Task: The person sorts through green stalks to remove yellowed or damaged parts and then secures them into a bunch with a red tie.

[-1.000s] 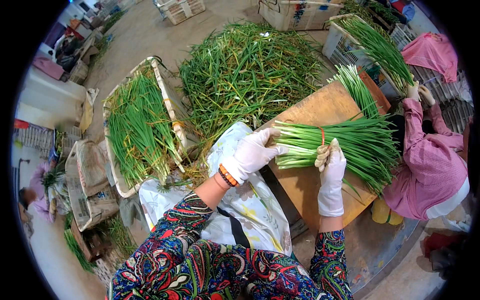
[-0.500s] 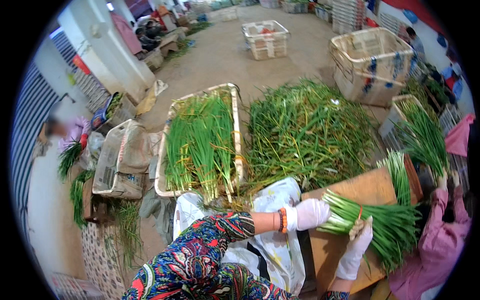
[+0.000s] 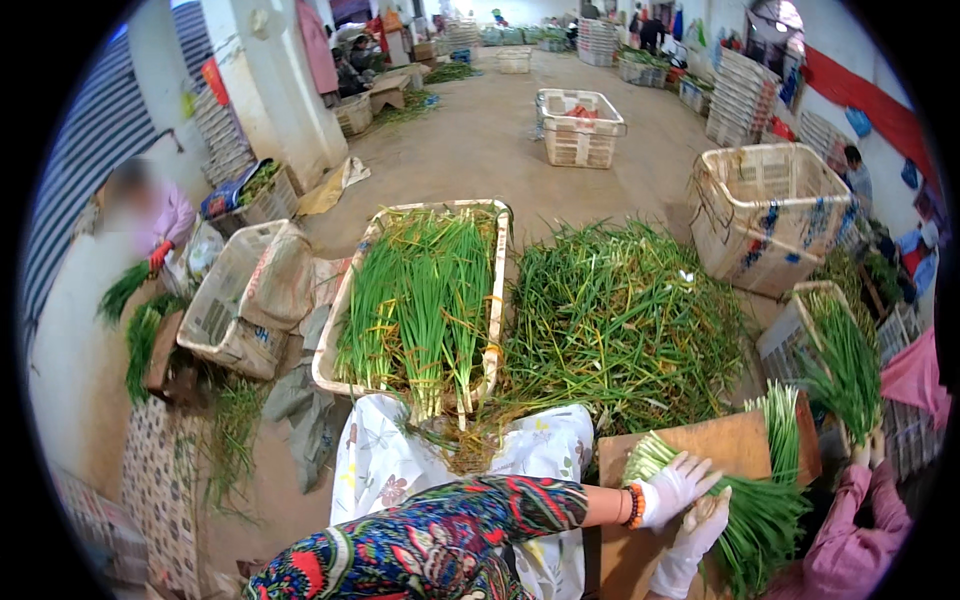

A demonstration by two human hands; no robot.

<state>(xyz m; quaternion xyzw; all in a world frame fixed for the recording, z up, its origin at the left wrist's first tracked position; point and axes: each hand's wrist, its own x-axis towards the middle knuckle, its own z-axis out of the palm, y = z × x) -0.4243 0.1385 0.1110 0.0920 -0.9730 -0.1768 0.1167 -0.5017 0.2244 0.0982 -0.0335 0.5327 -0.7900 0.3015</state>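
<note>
A bundle of chives (image 3: 755, 530) lies slantwise on the wooden board (image 3: 715, 440), pale stalk ends toward the upper left and green leaves toward the lower right. My left hand (image 3: 678, 488), in a white glove with a beaded bracelet at the wrist, rests on the stalks with its fingers stretched out. Close beside it, my right hand (image 3: 700, 525), also gloved in white and soiled at the fingertips, closes round the bundle's middle. The hands cover the middle of the bundle. Another bunch of chives (image 3: 784, 430) stands at the board's far right edge.
Ahead stands a white crate (image 3: 503, 290) of chives, beside a heap of loose leaves (image 3: 620, 320). A taller crate (image 3: 770, 215) is behind the heap. At right, a co-worker's pink sleeves (image 3: 850, 530) reach toward more chives (image 3: 840, 370). Another person (image 3: 165, 220) works at far left.
The view has tilted up, showing more of the hall. My left hand has gone from gripping the stalk ends to lying flat on the bundle, nearer my right hand.
</note>
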